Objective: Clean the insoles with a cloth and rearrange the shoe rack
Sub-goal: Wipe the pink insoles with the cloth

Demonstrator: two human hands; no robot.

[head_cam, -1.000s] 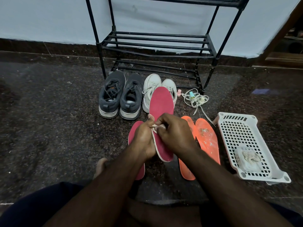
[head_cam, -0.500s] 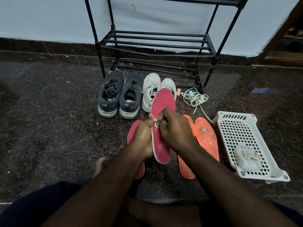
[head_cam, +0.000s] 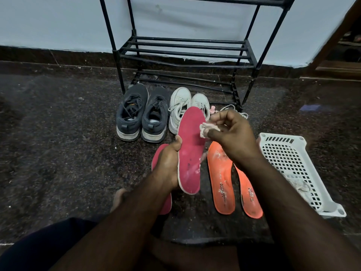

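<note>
Dark speckled stone floor (head_cam: 58,153) fills the view, meeting a pale blue wall (head_cam: 48,22) at a dark skirting. You sit on it with the black metal shoe rack (head_cam: 185,51) standing bare against the wall ahead.

Half a second ago both your hands met over the middle of the raised pink insole (head_cam: 190,153). Now your right hand (head_cam: 232,137) has lifted off toward the insole's toe, its fingers pinching a small crumpled cloth (head_cam: 205,130) just beside the top edge. Your left hand (head_cam: 168,163) grips the insole's left edge, holding it upright. White smears near its heel suggest the wiping is unfinished.

A second pink insole (head_cam: 158,163) lies on the floor under your left hand. Two orange insoles (head_cam: 221,180) lie to the right, flecked with white. Grey shoes (head_cam: 142,114) and white shoes (head_cam: 181,108) wait before the rack, and a white plastic basket (head_cam: 289,161) sits at far right
</note>
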